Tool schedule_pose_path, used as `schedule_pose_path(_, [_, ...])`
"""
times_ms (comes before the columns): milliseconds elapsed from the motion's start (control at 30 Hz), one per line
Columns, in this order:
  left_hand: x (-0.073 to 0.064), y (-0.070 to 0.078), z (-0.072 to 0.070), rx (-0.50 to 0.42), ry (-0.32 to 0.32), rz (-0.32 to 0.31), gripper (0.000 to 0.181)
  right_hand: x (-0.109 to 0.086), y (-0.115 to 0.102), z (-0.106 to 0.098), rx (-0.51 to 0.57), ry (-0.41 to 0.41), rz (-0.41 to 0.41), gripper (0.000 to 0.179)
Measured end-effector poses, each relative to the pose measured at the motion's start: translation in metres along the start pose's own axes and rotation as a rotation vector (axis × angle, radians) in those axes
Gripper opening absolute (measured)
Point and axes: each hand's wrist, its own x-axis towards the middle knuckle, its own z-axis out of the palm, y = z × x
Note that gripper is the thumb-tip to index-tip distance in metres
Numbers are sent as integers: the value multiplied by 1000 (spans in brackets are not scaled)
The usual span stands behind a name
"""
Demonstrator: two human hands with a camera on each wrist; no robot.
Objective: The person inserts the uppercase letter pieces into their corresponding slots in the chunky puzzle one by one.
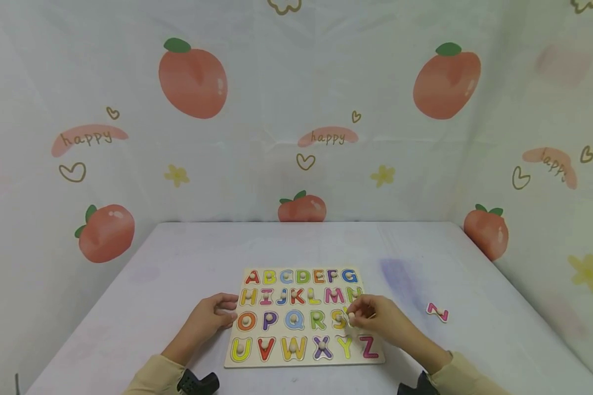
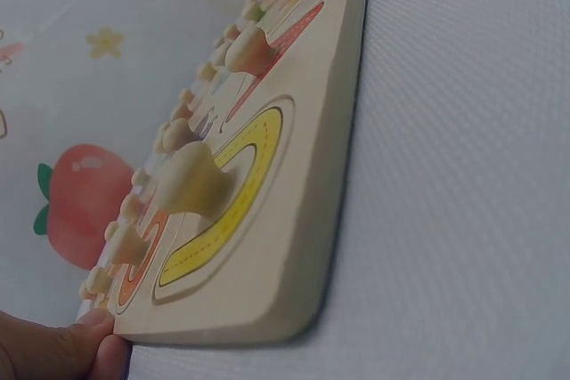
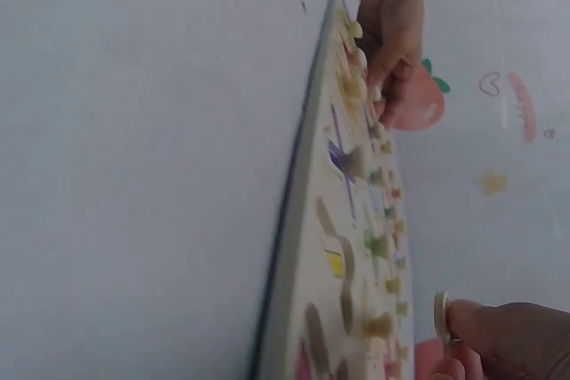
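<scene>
A wooden alphabet puzzle board (image 1: pixel 303 365) lies flat on the table, its coloured letters carrying round knobs. My left hand (image 1: pixel 208 318) rests at the board's left edge, with fingers and thumb extended against it; the left wrist view shows the thumb (image 2: pixel 96 322) at that edge. Over the right part of the board, beside the S, my right hand (image 1: pixel 380 317) pinches a small wooden letter piece (image 3: pixel 441 316) between thumb and fingers. I cannot tell which letter it is. In the bottom row, the Y recess (image 1: pixel 344 346) and Z recess (image 1: pixel 369 346) show no knobs.
A pink letter Z piece (image 1: pixel 437 312) with a knob lies on the white table (image 1: pixel 178 258), right of the board. Behind and at the sides hangs a white curtain (image 1: pixel 257 181) printed with peaches, hearts and flowers.
</scene>
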Motion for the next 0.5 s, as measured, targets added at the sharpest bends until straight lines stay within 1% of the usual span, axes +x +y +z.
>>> schedule_pose_path(133, [0,0,0,3,2,2,41,-14,0,11,41,-81,-8,10])
schedule_pose_path(200, [0,0,0,3,3,2,41,-19,1,16,38,-103,-19,9])
schedule_pose_path(300, [0,0,0,6,3,6,41,-23,3,21,21,-109,-39,10])
schedule_pose_path(500, [0,-1,0,2,1,5,42,-26,4,25,-16,-85,-64,11])
